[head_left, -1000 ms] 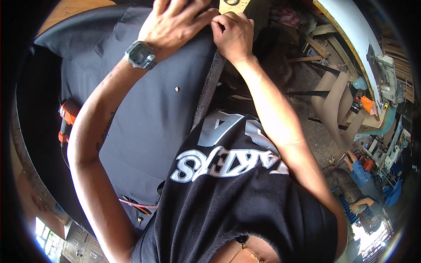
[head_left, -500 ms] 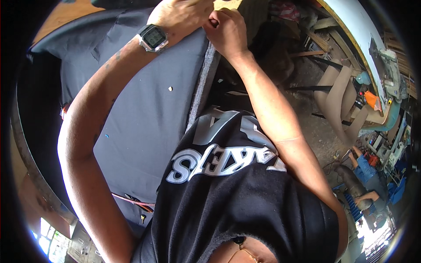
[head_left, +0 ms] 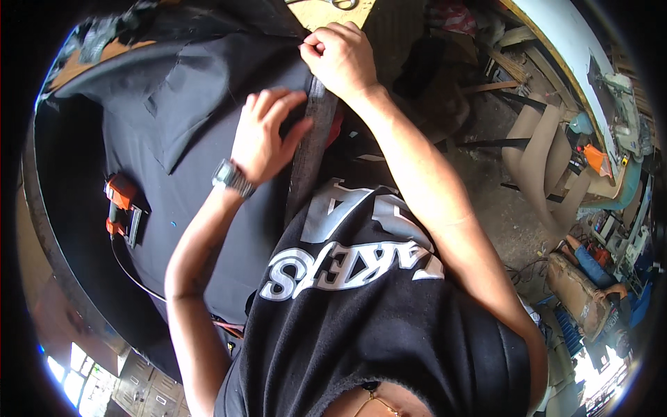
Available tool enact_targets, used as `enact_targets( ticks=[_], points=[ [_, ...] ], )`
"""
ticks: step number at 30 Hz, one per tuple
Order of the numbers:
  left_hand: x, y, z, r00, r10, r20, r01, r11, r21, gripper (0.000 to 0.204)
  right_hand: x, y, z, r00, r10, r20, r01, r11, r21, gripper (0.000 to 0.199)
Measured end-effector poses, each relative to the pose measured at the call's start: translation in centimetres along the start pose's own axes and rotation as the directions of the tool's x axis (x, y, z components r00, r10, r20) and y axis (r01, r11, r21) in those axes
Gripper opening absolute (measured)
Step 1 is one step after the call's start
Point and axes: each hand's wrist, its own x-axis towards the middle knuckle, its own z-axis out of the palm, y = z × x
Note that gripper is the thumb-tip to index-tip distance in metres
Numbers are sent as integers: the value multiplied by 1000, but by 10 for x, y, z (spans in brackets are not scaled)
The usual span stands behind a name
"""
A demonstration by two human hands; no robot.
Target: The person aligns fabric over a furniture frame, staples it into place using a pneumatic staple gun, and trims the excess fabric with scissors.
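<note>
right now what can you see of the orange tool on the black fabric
The orange tool looks like a staple or nail gun: an orange body with a dark metal magazine along one side. It lies flat on the black fabric, left of the left hand, with neither hand touching it. A thin dark hose or cord runs from it toward the lower edge.

Single head cam, fisheye, looks steeply down, close above fingers (head_left: 274, 104); chest below them, workshop floor (head_left: 507, 208) to their right.
</note>
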Motion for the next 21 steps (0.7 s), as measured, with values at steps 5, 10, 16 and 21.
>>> enact_targets(
  ticks=[5,10,16,21],
  points=[
    [23,-17,20,989,23,-145,-1,989,148,42,5,-1,-12,996,-34,80,32,999,23,9],
    [29,-34,32,947,-174,-269,228,957,181,40,11,-4,-19,981,-152,118,151,988,16,11],
    [42,-35,30,797,-433,-422,291,887,-360,32,17,2,-25,961,-217,171,213,976,40,13],
    [57,-35,8,877,-21,-479,-34,994,-106,22,17,4,-26,952,-154,264,151,988,30,12]
  ],
)
